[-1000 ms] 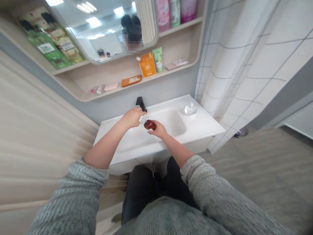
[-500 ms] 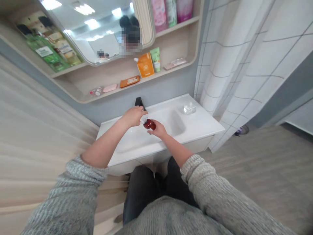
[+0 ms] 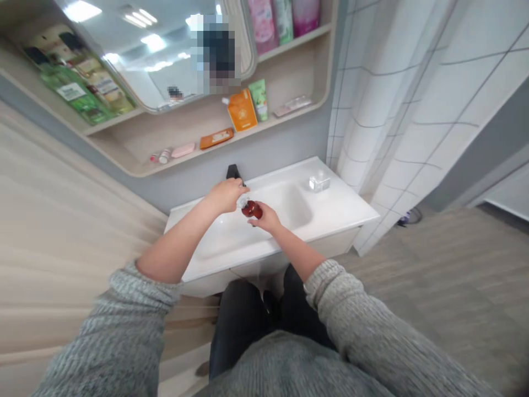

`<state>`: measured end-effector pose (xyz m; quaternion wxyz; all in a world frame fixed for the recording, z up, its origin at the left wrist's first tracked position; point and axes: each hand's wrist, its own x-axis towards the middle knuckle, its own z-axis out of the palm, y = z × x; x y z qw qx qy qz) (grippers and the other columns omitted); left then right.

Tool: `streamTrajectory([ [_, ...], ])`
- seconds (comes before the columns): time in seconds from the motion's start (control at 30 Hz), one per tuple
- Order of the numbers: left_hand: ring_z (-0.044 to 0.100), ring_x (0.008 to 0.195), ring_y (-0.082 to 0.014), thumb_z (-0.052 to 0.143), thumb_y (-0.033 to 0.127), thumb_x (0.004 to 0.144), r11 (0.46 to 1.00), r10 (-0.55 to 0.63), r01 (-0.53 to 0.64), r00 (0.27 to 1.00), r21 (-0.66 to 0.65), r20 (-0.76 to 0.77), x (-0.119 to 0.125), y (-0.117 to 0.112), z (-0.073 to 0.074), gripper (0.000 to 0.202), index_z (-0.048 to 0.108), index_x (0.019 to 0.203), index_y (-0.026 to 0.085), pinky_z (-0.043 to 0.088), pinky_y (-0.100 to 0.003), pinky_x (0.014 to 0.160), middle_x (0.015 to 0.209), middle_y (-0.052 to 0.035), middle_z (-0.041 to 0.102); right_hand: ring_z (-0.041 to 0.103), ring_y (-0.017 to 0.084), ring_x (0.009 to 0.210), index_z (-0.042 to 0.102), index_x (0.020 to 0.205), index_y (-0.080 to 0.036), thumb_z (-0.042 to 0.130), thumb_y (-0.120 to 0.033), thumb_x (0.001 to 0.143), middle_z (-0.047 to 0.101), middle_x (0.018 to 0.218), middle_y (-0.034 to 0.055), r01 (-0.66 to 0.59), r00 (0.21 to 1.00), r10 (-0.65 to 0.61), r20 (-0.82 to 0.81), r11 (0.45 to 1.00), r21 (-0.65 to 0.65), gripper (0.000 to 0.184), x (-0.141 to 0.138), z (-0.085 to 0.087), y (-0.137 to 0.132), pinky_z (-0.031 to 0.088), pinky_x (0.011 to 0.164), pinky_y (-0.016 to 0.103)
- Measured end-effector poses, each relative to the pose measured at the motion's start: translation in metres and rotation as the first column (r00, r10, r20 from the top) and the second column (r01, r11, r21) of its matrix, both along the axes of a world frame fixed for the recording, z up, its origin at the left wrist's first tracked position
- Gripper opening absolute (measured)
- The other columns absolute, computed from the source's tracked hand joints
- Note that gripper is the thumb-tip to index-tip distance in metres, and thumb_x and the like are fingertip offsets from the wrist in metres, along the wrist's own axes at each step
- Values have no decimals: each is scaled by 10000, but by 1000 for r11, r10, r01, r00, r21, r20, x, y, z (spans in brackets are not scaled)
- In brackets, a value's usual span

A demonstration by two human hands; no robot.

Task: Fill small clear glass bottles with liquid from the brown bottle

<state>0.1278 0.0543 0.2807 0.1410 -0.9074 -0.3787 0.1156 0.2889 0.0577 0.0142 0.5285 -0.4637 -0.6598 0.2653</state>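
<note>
Logging fast: I'm seeing the left hand (image 3: 225, 197) closing around a clear bottle top (image 3: 243, 202), its fingers wrapping over the piece, while the right hand (image 3: 266, 217) is cradling a reddish-brown bottle (image 3: 252, 209) from below, its fingers curled rather than spread. The hands are nearly touching, and the top is sitting at the bottle's neck as far as I can tell, though that join is small and partly hidden. The bottle is being held in the air above the white washbasin (image 3: 289, 205), just in front of the black faucet (image 3: 233, 172). Very little is changing: the hands are staying in this grip and the head view is only drifting slightly. Nothing shows either piece coming free yet.
</note>
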Motion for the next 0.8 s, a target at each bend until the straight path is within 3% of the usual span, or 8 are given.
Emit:
streamTrajectory([
  [0.8,681,1235,-337,763,120,860,1000,-10,10,1000,-16,7,4,-1,1,674,747,1514,279,548,-420,1034,1302,-146,707,760,372,1363,682,1538,-248,1040,-451,714,776,1503,123,9,1000,-9,10,999,-34,920,2,1,-2,590,1218,509],
])
